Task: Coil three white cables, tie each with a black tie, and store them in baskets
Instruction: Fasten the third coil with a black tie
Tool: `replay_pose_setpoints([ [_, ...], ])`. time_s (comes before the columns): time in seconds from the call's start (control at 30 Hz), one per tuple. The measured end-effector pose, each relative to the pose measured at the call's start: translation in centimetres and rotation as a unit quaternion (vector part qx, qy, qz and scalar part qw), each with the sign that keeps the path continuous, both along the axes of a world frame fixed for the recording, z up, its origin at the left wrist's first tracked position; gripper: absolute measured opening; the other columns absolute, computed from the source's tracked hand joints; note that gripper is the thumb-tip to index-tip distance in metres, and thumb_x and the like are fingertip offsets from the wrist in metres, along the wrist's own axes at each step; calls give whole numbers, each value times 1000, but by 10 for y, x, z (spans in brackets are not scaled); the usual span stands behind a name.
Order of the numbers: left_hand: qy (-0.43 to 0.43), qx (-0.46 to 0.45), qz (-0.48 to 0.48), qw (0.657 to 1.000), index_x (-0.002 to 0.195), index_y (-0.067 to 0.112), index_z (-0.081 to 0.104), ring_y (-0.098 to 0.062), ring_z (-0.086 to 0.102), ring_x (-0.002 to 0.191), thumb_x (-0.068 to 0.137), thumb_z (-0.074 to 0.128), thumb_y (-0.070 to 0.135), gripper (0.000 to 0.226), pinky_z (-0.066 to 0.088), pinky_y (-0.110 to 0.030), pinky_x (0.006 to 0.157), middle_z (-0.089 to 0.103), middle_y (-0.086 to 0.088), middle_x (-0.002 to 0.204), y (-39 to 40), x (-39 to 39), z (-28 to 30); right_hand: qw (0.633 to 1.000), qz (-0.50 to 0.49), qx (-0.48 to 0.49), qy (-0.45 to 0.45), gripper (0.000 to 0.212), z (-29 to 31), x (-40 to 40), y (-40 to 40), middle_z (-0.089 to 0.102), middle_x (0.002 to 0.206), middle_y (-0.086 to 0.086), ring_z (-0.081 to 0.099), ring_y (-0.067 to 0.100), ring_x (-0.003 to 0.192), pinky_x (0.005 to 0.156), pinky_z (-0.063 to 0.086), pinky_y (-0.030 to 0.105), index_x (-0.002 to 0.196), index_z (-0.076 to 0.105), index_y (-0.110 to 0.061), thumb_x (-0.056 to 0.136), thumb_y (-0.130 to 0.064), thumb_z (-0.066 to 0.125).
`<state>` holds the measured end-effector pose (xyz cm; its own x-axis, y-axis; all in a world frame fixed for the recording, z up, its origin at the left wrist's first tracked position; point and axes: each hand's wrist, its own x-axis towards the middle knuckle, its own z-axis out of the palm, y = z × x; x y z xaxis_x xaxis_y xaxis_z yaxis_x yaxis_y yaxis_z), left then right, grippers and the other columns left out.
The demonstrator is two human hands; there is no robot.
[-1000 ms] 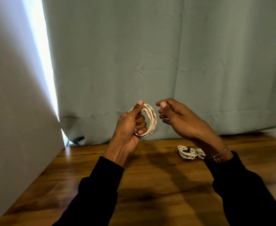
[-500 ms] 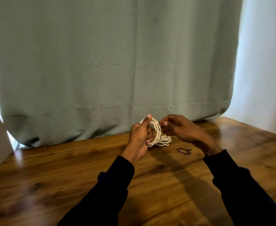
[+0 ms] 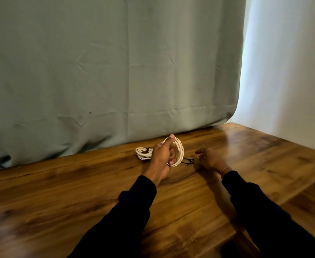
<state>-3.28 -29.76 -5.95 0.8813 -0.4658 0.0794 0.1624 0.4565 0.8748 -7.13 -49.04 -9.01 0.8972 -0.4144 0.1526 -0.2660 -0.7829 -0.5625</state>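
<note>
— Since half a second ago the right hand has left the coil and dropped to the table, near the black tie; its fingers look loosely spread, though blurred.

— And the left?

— Left hand grips the white coiled cable upright above the wood, thumb over the top, fingers curled through the loop.

— What's around it?

— Another white coil, bound with a black tie, lies just behind. Glossy brown wooden table, grey-green curtain behind, white wall at right.
</note>
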Motion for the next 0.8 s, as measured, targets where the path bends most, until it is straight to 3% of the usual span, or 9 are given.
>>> replay_pose_setpoints([
  [0.1,8,2,4,1000,58,21,47,-6,22,33,100,60,24,43,14,-17,37,27,5,45,1,2,-1,1000,-1,-5,12,33,-14,8,-3,71,119,14,65,27,110,89,46,28,130,63,-11,100,-22,58],
  [0.23,16,0,9,1000,60,20,44,-6,22,33,100,60,24,43,13,-18,38,26,5,45,4,7,-1,1000,-1,-20,-21,15,-26,18,-4,76,101,7,68,20,91,79,52,28,104,75,-15,95,-22,65],
  [0.4,28,-16,20,999,58,20,40,-6,22,31,98,62,25,46,13,-17,38,25,5,43,10,14,0,996,48,-17,-77,10,-9,16,7,71,81,-5,64,4,74,59,39,10,81,72,-16,91,-19,70],
  [0.47,30,-22,30,999,60,19,40,-5,22,29,99,61,24,45,14,-13,35,24,6,42,17,16,4,990,65,-18,-124,14,7,15,17,71,77,-9,63,3,70,63,43,16,73,70,-19,87,-19,73],
  [0.6,4,-12,60,998,63,18,45,-5,22,30,99,61,24,39,15,-13,34,25,5,47,40,20,16,970,99,49,-218,14,46,8,49,73,90,-8,68,4,86,78,55,26,67,65,-12,75,-12,76],
  [0.8,-62,51,95,992,83,8,57,-6,23,35,99,60,27,26,17,-16,37,27,5,47,82,14,34,903,217,162,-334,25,96,4,116,77,82,8,76,18,84,74,61,37,68,50,-2,78,3,72],
])
